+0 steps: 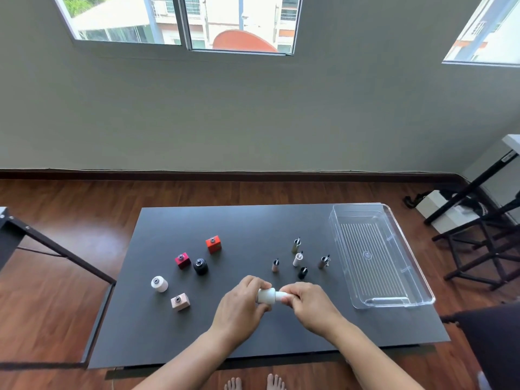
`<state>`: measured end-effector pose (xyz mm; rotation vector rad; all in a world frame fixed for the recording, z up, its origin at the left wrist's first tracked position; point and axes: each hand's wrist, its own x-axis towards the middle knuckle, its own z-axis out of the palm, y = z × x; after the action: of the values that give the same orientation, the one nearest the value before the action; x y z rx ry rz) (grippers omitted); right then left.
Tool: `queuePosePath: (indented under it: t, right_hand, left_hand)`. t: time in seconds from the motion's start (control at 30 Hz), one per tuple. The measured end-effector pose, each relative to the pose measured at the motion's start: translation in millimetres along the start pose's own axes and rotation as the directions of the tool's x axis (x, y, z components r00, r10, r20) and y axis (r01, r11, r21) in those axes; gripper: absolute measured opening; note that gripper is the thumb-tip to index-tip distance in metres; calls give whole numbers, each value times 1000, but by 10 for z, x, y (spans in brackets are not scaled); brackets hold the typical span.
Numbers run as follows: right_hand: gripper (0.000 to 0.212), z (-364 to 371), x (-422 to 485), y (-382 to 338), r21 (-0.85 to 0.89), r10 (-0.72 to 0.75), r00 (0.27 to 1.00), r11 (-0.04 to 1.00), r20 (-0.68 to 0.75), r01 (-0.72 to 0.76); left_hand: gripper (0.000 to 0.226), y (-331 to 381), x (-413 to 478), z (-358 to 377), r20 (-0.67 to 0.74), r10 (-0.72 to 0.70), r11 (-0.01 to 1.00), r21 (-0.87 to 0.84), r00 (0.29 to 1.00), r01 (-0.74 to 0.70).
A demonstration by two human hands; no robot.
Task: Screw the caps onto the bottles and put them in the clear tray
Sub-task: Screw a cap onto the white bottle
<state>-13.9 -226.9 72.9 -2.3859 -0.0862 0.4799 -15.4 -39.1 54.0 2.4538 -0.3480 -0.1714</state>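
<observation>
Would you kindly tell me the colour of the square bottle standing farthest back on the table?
The bottle is orange-red; the head view shows it.

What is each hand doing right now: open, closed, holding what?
Left hand: closed around the white bottle.
Right hand: closed, pinching the white cap at the bottle's neck.

I see five upright brush caps (pixel 297 259) clustered on the black table (pixel 247 223) just left of the clear tray (pixel 339 249), standing in a low path to its middle. Bare tabletop runs nearer me to the tray's near end. Five uncapped bottles (pixel 200 266) crowd the left.
</observation>
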Motion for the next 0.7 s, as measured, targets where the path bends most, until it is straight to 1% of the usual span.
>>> queuePosePath:
  t: [0.13, 0.27, 0.3, 0.37, 0.43, 0.47, 0.5, 0.6, 0.63, 0.7]
  right_hand:
    - [19, -15, 30, -6, 40, 12, 1000, 999, 1, -12]
    - [21, -3, 53, 25, 98, 43, 999, 994, -4, -42]
    - [20, 3, 52, 21, 128, 57, 998, 990, -4, -56]
    - [15, 25, 46, -3, 243, 95, 995, 966, 6, -94]
    - [9, 53, 36, -12, 383, 130, 992, 916, 3, -121]
    - [5, 63, 31, -2, 431, 145, 989, 893, -7, -127]
    - [5, 68, 24, 17, 461, 154, 988, 878, -23, -126]
    - [7, 52, 23, 130, 467, 219, 970, 872, -109, -145]
    - [8, 39, 35, 187, 462, 265, 952, 871, -154, -168]
    - [10, 13, 86, 321, 460, 376, 894, 856, -243, -234]
  left_hand:
    - [32, -2, 4, 26, -16, 65, 996, 62, 998, -64]
    - [28, -11, 27, 21, -38, 83, 991, 105, 996, -79]
    - [27, -18, 35, 13, -46, 86, 990, 120, 995, -80]
    - [25, -42, 52, 8, -61, 81, 988, 135, 995, -72]
    - [24, -82, 67, 35, -64, 58, 991, 126, 996, -50]
    - [24, -107, 76, 57, -56, 45, 992, 116, 997, -38]
    - [24, -137, 83, 81, -44, 32, 994, 106, 999, -28]
    - [22, -242, 116, 158, -11, -47, 998, 43, 999, 47]
    - [22, -276, 131, 183, 1, -100, 995, 0, 995, 100]
    - [23, -340, 165, 224, 24, -200, 977, -76, 980, 201]
